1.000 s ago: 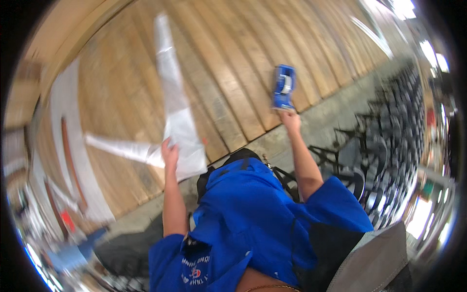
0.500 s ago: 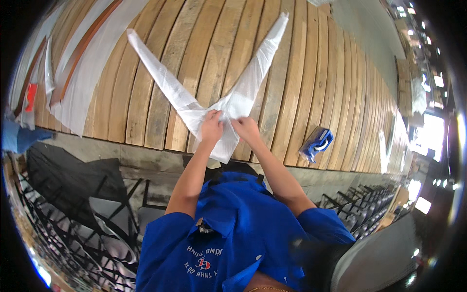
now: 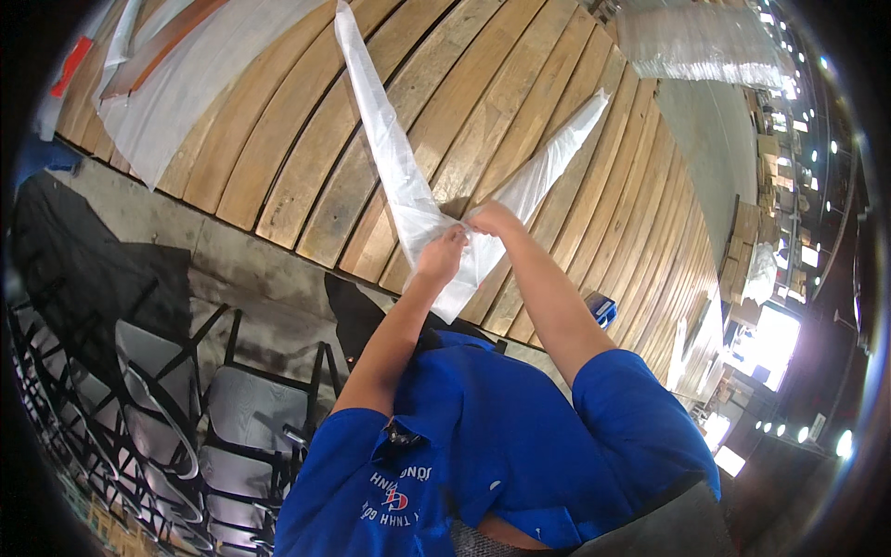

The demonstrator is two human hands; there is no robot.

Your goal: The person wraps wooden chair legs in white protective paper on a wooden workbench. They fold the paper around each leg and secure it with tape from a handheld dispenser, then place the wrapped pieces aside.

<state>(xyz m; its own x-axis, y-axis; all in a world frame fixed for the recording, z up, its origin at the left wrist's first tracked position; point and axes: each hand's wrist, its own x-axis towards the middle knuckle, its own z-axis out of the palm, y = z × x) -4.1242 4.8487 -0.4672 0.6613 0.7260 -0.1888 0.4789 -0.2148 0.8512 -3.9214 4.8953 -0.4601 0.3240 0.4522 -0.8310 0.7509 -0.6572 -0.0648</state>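
Note:
A V-shaped piece in white, see-through foam wrap lies on the slatted wooden table, its two long arms pointing away from me. Where the arms meet, my left hand pinches the wrap from the left side. Close beside it, my right hand bends over the base of the right arm, fingers closed on the wrap. The fingertips nearly touch, and what lies under the wrap there is hidden. A loose end of wrap hangs toward the table's near edge. Beyond my right forearm, a blue tape dispenser is partly covered.
The slatted table curves off to the right. Wrapped reddish-brown wooden pieces and a red strip lie at far left. Clear plastic sheeting sits at the far right. Black-framed chairs crowd the floor at lower left.
The view has turned, so the wrapped piece appears tilted to the right. My right hand has moved up onto the base of its right arm. My forearm now partly hides the tape dispenser.

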